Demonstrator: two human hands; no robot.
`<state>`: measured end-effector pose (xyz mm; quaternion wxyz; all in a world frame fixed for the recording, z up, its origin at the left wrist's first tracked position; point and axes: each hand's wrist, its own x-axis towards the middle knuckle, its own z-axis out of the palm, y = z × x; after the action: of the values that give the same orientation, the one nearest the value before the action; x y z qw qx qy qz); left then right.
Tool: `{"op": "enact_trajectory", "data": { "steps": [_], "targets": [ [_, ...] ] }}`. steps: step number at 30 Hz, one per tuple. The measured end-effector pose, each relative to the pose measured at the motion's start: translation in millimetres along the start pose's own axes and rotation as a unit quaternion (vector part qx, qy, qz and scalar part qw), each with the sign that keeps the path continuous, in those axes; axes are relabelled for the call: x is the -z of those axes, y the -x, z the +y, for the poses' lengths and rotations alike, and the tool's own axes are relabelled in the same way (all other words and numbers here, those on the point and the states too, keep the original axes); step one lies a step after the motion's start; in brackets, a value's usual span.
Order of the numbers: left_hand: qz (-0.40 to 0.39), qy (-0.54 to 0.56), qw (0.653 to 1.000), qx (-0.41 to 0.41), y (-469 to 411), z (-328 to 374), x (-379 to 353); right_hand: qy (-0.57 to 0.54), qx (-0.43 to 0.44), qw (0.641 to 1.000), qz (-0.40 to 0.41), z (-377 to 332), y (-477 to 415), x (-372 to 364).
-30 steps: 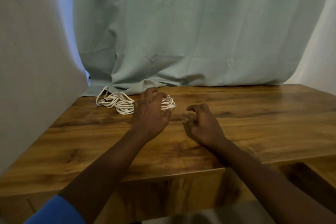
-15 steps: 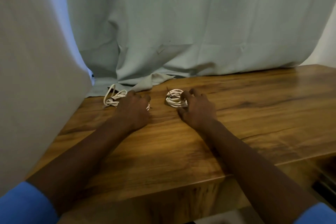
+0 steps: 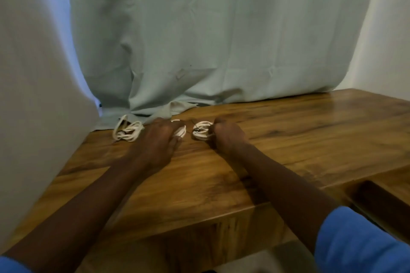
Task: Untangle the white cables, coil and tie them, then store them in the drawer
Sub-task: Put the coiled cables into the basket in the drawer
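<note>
At the far left of the counter [image 3: 288, 139], close to the hanging sheet [image 3: 199, 40], three small white cable bundles lie in a row running from nine o'clock to three o'clock. The left hand [image 3: 155, 142] rests on the middle bundle [image 3: 180, 131], its fingers [image 3: 175, 127] curled down over the coils so that only a white edge peeks out at its three o'clock side. The right hand [image 3: 226, 137] sits just beside the right bundle [image 3: 200, 133], which lies at its nine o'clock; its fingers are bent in against the loops, though whether they pinch the cable or only touch it I cannot tell. The left bundle [image 3: 127, 132] lies untouched at the left hand's ten o'clock, with one loop sticking up toward the sheet. Dark ties seem to cross the left and right bundles, so coiling looks done. An open gap [image 3: 381, 204] at four o'clock of the right arm may be the drawer; the right hand is nearer it, so its bundle likely travels first.
</note>
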<state>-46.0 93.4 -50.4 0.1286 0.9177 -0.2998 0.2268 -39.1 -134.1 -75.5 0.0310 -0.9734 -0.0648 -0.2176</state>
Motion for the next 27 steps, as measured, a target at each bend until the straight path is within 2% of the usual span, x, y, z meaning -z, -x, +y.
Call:
{"op": "enact_trajectory", "data": {
  "steps": [5,8,11,15,18,23,27],
  "targets": [
    [0.064,0.086,0.988,-0.113,-7.8,71.9,4.7,-0.03,-0.028,0.996,0.074,50.6,56.3,47.1],
    [0.102,0.151,0.965,-0.188,-12.3,131.8,-1.9,-0.024,-0.049,0.987,0.149,93.9,121.7,88.5],
    [0.101,0.223,0.932,-0.269,-11.5,200.0,-8.3,-0.014,-0.107,0.975,0.194,137.8,200.7,136.0],
    [0.073,0.313,0.874,-0.365,-12.0,304.9,-30.2,0.031,-0.22,0.954,0.204,212.1,303.9,185.7],
    [0.038,0.345,0.835,-0.428,-19.2,392.6,-56.8,0.081,-0.335,0.914,0.213,276.4,382.2,213.3],
    [-0.045,0.344,0.801,-0.487,-39.6,529.7,-108.2,0.146,-0.5,0.84,0.152,380.8,488.7,235.1],
    [-0.117,0.315,0.802,-0.494,-54.1,613.1,-140.4,0.158,-0.572,0.798,0.106,436.1,533.5,232.5]
  ]
}}
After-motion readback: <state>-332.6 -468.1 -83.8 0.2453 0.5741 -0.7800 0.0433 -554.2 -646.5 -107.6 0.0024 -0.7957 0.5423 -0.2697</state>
